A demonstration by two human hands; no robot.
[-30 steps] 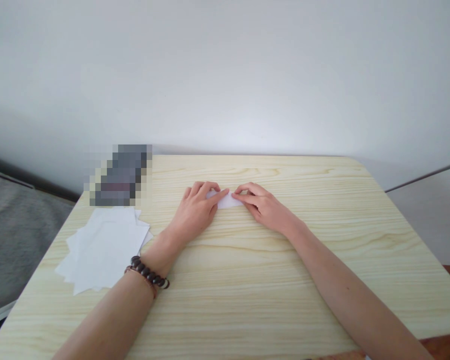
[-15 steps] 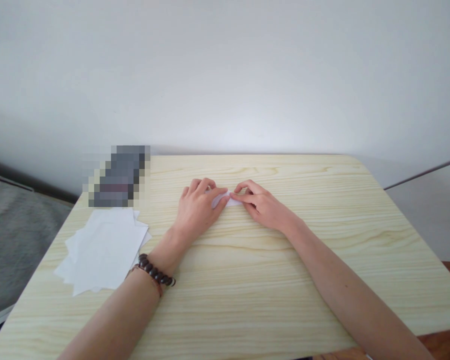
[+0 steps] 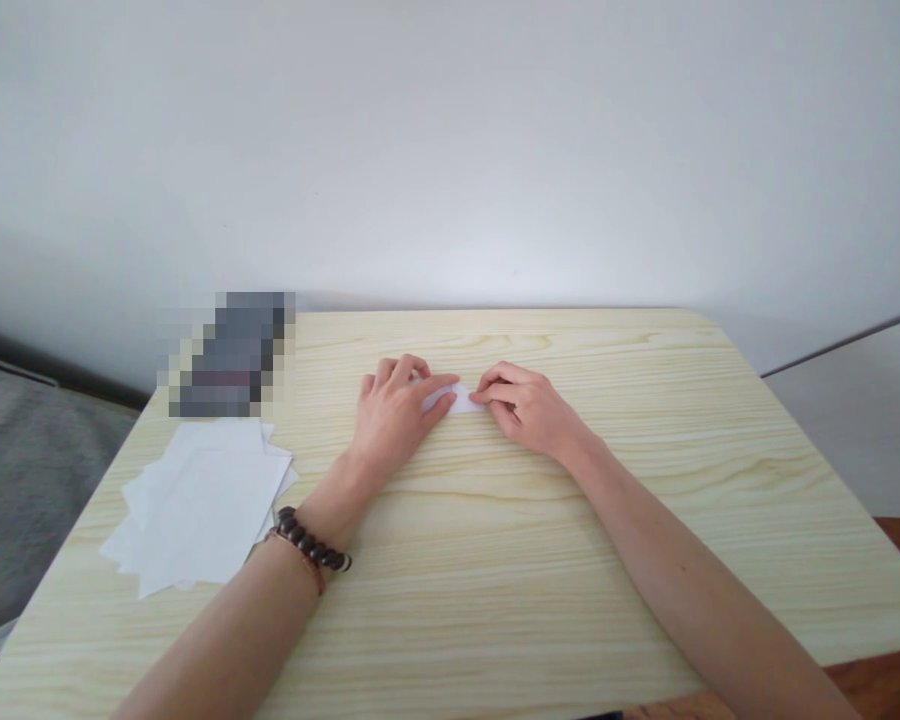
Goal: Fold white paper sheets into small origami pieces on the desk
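Note:
A small white piece of folded paper (image 3: 463,401) lies on the tabletop between my hands. My left hand (image 3: 394,405) rests over its left part, thumb and index finger pressing along its edges, so that part is largely hidden. At its right end, my right hand (image 3: 521,402) pinches the paper between thumb and index finger, the other fingers curled in. A dark beaded bracelet (image 3: 311,545) circles my left wrist.
To the left, a fanned stack of white paper sheets (image 3: 210,500) lies on the light wood-grain table (image 3: 495,580). Behind it is a dark pixelated object (image 3: 232,350). A pale wall (image 3: 480,150) borders the table's far edge.
My right fingertips have slid slightly right along the paper, away from the left ones, and more white shows between them. My left hand stays nearly in place. The view has shifted a little.

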